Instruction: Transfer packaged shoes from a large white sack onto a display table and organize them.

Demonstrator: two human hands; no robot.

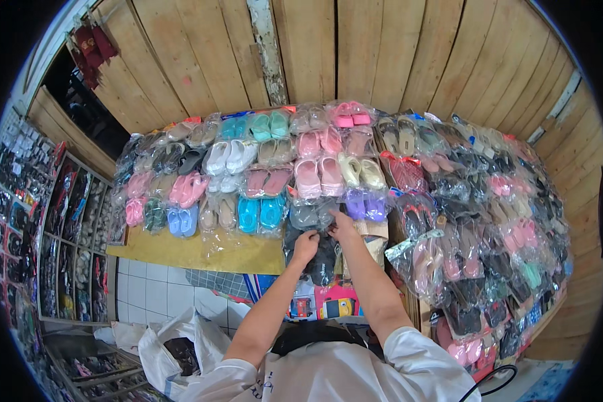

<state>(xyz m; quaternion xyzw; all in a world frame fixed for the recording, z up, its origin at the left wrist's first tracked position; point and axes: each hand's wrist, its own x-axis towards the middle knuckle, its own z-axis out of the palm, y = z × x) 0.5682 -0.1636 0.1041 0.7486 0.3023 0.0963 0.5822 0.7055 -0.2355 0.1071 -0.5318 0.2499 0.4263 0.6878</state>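
Observation:
My left hand (306,247) and my right hand (341,225) are at the front of a display of plastic-bagged footwear. Between and above them lies a bagged pair of grey shoes (311,216). My right fingers touch the right edge of that bag; my left fingers are at its lower edge, and whether they grip the plastic cannot be told. Below, partly hidden by my hands, are bagged black sandals (323,269). Blue clogs (261,214) lie to the left, purple clogs (366,206) to the right.
A slanted display of bagged sandals (471,256) stands at the right. The bare yellow tabletop edge (196,254) runs left of my hands. A white sack (186,341) stands on the tiled floor at lower left, near shelves of goods (75,241). A plank wall (362,50) rises behind.

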